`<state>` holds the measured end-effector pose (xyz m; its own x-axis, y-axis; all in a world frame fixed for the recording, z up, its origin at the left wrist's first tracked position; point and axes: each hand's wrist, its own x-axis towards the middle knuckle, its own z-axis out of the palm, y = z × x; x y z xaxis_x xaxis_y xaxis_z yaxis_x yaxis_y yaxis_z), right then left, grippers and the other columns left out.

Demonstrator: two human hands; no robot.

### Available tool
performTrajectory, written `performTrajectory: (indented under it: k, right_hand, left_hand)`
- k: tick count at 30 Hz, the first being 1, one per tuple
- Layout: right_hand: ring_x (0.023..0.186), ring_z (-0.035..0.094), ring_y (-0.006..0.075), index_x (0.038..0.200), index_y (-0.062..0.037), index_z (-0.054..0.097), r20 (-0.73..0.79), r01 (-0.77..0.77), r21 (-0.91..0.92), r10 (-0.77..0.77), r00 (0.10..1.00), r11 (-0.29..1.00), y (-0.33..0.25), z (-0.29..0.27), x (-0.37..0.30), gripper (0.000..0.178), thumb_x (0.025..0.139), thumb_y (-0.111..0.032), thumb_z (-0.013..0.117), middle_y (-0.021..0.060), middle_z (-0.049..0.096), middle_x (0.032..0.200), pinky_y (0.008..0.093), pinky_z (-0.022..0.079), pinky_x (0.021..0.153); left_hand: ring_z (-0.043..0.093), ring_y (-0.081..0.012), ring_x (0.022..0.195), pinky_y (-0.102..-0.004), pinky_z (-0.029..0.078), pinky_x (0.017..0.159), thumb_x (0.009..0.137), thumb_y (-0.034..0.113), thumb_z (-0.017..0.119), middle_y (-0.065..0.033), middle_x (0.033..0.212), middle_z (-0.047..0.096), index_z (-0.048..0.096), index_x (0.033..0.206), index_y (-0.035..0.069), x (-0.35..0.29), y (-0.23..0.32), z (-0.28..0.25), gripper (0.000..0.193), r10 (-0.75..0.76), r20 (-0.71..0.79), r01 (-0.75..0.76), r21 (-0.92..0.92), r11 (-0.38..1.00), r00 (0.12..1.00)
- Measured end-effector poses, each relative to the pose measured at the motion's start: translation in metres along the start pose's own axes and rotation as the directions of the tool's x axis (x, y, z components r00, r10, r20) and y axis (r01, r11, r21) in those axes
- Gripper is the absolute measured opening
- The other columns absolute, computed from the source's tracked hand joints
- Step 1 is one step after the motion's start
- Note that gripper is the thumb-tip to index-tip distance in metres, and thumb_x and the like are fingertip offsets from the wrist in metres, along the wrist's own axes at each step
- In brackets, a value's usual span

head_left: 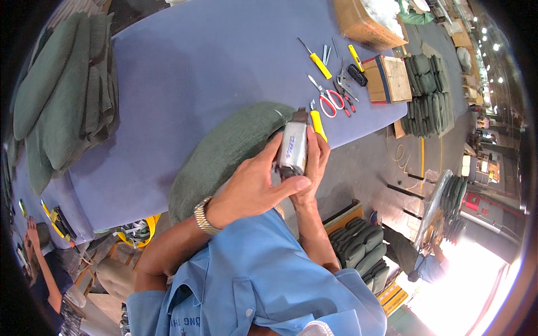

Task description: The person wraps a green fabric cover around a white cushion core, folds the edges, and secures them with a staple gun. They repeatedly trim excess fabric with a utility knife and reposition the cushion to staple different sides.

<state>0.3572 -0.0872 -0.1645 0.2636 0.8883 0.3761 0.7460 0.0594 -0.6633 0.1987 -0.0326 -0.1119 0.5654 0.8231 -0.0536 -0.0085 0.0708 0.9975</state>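
Both hands hold up a silver, block-shaped hand tool point(292, 147) with dark ends, which looks like a staple gun. My left hand point(246, 182), below a metal watch, grips its left side, thumb stretched across underneath. My right hand point(315, 162) has its fingers closed around the right side; its palm is partly hidden. Behind and left of the hands, a dark green curved cushion point(218, 151) rests along the near edge of the blue-covered table point(185, 73). Just right of the tool lies a yellow-handled tool point(318, 122).
Red-handled scissors point(329, 102), pliers point(344, 101) and a yellow screwdriver point(319, 64) lie on the table's right part. A wooden box point(388, 80) and a cardboard box point(367, 25) stand beyond. Green cushions point(70, 95) are piled left. Another person's hand point(32, 235) shows far left.
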Motion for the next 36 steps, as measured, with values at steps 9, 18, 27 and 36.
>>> performTrajectory:
  k: [9, 18, 27, 36]
  right_hand:
    - [0.139, 0.045, 0.0451, 0.159, -0.0017, 0.033, -0.098, 0.116, 0.133, -0.104, 0.99, 0.984, -0.001, 0.022, -0.02, 0.088, 0.083, -0.002, 0.078, 0.0325, 0.033, 0.155, 0.0493, 0.051, 0.105]
    - [0.124, 0.059, 0.0337, 0.155, -0.0106, 0.034, -0.102, 0.019, 0.332, 0.016, 0.995, 0.943, 0.012, 0.01, -0.071, 0.095, 0.076, 0.012, 0.08, 0.0241, 0.039, 0.146, 0.0409, 0.06, 0.096]
    - [0.126, 0.058, 0.0286, 0.151, -0.0127, 0.03, -0.114, -0.055, 0.493, 0.127, 0.985, 0.869, 0.013, -0.005, -0.098, 0.091, 0.078, 0.019, 0.073, 0.0167, 0.037, 0.144, 0.0412, 0.056, 0.101]
    - [0.13, 0.057, 0.0293, 0.151, -0.0129, 0.027, -0.133, -0.084, 0.538, 0.183, 0.974, 0.839, 0.004, -0.01, -0.1, 0.089, 0.08, 0.019, 0.071, 0.0144, 0.035, 0.143, 0.0433, 0.054, 0.106]
  left_hand:
    - [0.066, -0.0268, 0.123, -0.0361, 0.054, 0.1, 0.088, 0.005, 0.073, -0.0243, 0.139, 0.063, 0.048, 0.151, -0.003, 0.01, -0.012, -0.017, 0.069, 0.203, -0.026, -0.196, 0.164, 0.967, 0.979]
    - [0.056, -0.0353, 0.137, -0.0415, 0.046, 0.113, 0.087, 0.004, 0.073, -0.0217, 0.15, 0.056, 0.048, 0.151, -0.001, -0.012, -0.019, -0.011, 0.069, 0.266, 0.183, -0.302, 0.214, 0.929, 0.947]
    - [0.056, -0.0374, 0.136, -0.042, 0.048, 0.111, 0.087, 0.005, 0.074, -0.0232, 0.15, 0.054, 0.043, 0.154, 0.001, -0.02, -0.022, 0.013, 0.074, 0.236, 0.285, -0.306, 0.23, 0.924, 0.929]
    - [0.059, -0.038, 0.133, -0.042, 0.05, 0.109, 0.088, 0.008, 0.076, -0.025, 0.147, 0.056, 0.042, 0.155, 0.0, -0.022, -0.024, 0.022, 0.075, 0.232, 0.325, -0.327, 0.279, 0.903, 0.917]
